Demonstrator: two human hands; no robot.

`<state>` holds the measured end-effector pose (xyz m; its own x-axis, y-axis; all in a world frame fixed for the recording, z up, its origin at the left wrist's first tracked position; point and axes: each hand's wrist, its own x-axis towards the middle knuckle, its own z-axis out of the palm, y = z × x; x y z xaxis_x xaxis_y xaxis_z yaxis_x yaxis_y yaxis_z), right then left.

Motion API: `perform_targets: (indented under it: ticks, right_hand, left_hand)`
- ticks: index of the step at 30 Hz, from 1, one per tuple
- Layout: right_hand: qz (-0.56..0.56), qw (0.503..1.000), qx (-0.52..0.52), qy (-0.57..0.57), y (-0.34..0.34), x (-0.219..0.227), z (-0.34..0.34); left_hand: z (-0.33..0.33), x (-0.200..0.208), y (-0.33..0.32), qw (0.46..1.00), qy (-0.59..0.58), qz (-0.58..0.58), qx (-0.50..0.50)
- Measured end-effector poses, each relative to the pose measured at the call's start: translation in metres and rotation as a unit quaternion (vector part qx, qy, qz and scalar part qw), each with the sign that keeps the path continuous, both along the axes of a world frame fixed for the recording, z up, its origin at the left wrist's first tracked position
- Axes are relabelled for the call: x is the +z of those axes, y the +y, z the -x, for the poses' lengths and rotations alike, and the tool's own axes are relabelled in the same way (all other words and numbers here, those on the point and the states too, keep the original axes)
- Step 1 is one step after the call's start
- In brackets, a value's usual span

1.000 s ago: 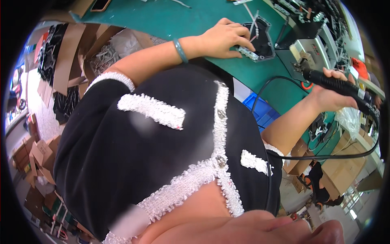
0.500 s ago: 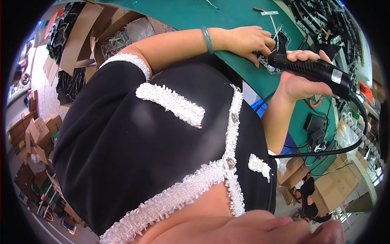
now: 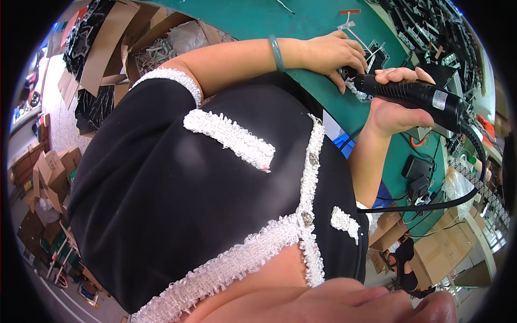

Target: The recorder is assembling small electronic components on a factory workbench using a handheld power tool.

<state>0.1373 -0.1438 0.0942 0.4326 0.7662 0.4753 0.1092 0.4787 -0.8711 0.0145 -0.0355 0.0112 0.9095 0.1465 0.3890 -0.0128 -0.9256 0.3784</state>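
My right hand (image 3: 396, 114) is wrapped round a black corded electric screwdriver (image 3: 412, 94). The tool lies nearly level, its narrow end pointing left toward my left hand (image 3: 335, 55). Beneath that end, on the green table (image 3: 245, 19), rests a black and silver assembly (image 3: 360, 95). My left fingers are bent down at its near left side, with the thumb apart and lower. The fingertips and the screwdriver's bit are partly hidden, so their exact contact cannot be made out. A thin white lead (image 3: 356, 36) runs up from the assembly.
Black and metal parts (image 3: 412, 26) are heaped at the far right. The screwdriver's thick black cable (image 3: 439, 203) loops down on the right, past a black power adapter (image 3: 416, 168) and a clear plastic bag (image 3: 456, 182). At the left, an open cardboard box (image 3: 212, 33) holds white cables.
The screwdriver and my right hand have shifted slightly left. The white lead and its end have moved a little left on the table. My left hand stays at the assembly.
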Motion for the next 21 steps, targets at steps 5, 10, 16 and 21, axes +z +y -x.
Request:
perform_targets:
  ticks: [5,10,16,21]
  right_hand:
    - [0.019,0.998,0.045,-0.043,-0.001,0.001,0.002]
    - [0.018,0.997,0.056,-0.042,-0.002,-0.002,0.002]
    - [0.010,0.997,0.060,0.039,-0.003,-0.005,-0.010]
    - [-0.097,0.990,-0.043,0.093,-0.066,0.004,-0.087]
  left_hand:
    - [-0.002,0.005,-0.004,1.000,0.012,0.028,0.004]
    - [-0.003,0.005,-0.003,1.000,0.010,0.023,-0.001]
    - [0.001,0.002,-0.007,0.998,-0.029,0.044,-0.021]
    - [0.017,0.029,0.019,0.957,-0.246,0.066,0.142]
